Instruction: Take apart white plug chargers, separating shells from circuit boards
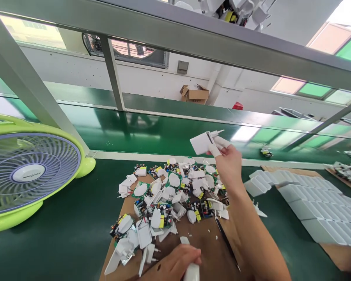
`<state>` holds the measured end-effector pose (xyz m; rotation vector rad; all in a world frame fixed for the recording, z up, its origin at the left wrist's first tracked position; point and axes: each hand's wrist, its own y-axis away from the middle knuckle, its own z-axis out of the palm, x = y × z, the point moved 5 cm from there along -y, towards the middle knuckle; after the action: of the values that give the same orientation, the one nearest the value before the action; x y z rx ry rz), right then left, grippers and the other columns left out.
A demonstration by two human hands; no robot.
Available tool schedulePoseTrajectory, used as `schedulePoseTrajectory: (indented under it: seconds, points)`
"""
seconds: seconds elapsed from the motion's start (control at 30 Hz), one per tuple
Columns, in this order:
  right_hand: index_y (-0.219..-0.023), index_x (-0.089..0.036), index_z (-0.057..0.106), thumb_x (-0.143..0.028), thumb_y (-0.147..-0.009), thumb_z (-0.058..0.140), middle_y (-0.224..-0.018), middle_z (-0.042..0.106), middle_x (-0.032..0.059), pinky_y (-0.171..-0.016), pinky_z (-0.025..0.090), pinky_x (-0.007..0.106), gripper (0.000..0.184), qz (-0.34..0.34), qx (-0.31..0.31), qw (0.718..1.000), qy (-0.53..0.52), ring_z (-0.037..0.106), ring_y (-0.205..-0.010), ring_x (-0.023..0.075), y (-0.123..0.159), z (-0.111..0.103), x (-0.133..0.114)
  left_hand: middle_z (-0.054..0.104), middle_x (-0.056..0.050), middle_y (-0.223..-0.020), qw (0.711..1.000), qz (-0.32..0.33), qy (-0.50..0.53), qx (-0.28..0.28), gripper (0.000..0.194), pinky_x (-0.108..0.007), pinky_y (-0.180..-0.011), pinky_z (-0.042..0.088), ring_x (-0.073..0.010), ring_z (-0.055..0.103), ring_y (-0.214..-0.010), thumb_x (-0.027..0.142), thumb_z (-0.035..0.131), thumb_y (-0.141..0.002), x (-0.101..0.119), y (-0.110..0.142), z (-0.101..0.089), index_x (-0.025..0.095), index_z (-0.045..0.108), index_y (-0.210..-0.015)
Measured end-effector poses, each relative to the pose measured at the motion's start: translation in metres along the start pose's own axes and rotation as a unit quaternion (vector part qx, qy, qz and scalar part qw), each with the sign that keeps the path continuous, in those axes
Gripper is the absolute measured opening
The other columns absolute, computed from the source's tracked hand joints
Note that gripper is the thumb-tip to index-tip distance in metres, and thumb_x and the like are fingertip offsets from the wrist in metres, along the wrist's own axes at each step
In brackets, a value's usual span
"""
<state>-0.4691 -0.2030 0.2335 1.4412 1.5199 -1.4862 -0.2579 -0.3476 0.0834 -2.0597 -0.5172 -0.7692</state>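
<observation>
My right hand (230,164), raised over the far end of the cardboard, is closed on a white plug adapter (200,143) with its prongs pointing right. White covers show on that hand's fingertips. Low in the picture, my left hand (179,259) is closed around a long white plastic piece (191,272); its exact kind is hard to make out. Between the hands lies a heap of circuit boards (174,179) with white plastic plug parts. A thin dark tool (227,244), perhaps tweezers, rests on the brown cardboard (206,246) to the right of my left hand.
A green fan (32,171) stands at the left. Rows of white plastic cases (316,207) sit on cardboard to the right. A metal frame bar (175,29) crosses overhead, with more parts above it. Beyond the green table (76,242) runs a green belt-like surface (152,134).
</observation>
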Motion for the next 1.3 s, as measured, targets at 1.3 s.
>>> schedulePoseTrajectory:
  seconds: [1.3]
  points:
    - [-0.074, -0.023, 0.054, -0.040, -0.073, 0.053, -0.069, 0.069, 0.0037, -0.062, 0.043, 0.031, 0.017, 0.312, -0.188, 0.837, 0.407, 0.065, -0.065, 0.0214, 0.183, -0.094, 0.090, 0.050, -0.012, -0.117, 0.965, -0.096, 0.170, 0.176, 0.055, -0.038, -0.090, 0.048, -0.0230, 0.052, -0.107, 0.035, 0.069, -0.085, 0.004, -0.004, -0.019, 0.026, 0.033, -0.127]
